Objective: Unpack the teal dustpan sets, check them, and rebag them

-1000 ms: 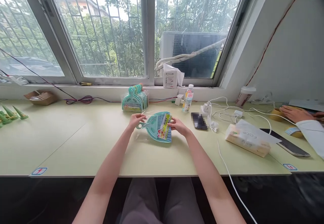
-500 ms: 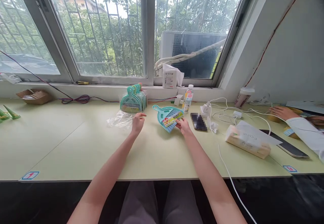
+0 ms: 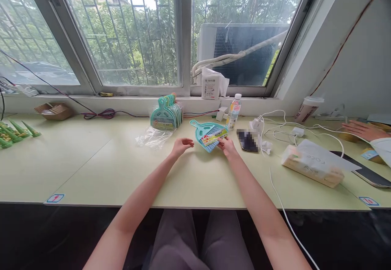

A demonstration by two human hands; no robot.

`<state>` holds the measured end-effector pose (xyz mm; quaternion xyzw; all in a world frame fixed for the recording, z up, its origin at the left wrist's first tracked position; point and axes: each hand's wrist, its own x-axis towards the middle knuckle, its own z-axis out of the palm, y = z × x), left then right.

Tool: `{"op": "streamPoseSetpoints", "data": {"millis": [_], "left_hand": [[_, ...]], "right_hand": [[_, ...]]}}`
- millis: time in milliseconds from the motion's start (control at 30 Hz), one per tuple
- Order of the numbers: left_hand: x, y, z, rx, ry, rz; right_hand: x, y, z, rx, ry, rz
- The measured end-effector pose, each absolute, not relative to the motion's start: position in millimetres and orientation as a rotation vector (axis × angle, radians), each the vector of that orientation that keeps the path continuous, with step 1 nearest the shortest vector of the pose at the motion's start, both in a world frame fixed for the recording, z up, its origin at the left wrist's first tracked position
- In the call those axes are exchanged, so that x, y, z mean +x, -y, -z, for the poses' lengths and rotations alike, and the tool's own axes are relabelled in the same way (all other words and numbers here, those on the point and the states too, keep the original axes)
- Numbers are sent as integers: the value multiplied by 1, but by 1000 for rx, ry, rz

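Observation:
A green dustpan with a small brush and a yellow label is tilted just above or against the table in front of me. My right hand grips its right edge, thumb on the label side. My left hand is to the left of the dustpan, fingers apart and slightly curled, holding nothing and not touching it. Behind my left hand stands a row of similar dustpan sets in clear wrapping. A crumpled clear plastic bag lies in front of that row.
A bottle and a phone are right of the dustpan. Farther right are white cables, a tissue pack, a cup and another person's hand. A cardboard box and green cones are at the left.
My left hand has moved right, from near the plastic bag toward the held dustpan. My right hand keeps its grip. The view has shifted slightly.

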<state>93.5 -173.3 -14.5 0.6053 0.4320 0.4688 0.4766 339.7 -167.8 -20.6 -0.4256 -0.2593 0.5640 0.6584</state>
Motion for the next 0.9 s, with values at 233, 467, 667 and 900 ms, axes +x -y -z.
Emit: {"op": "streamPoseSetpoints", "data": {"millis": [233, 467, 667, 900], "left_hand": [[97, 181, 11, 1367, -1084, -1128], [101, 177, 14, 1088, -978, -1054], [84, 158, 25, 1064, -1072, -1130], [54, 147, 19, 1226, -1281, -1203]], "right_hand": [[333, 169, 22, -992, 593, -1284], [322, 176, 17, -990, 767, -1377], [321, 183, 9, -1178, 1165, -1651], [341, 167, 7, -1170, 722, -1483]]}}
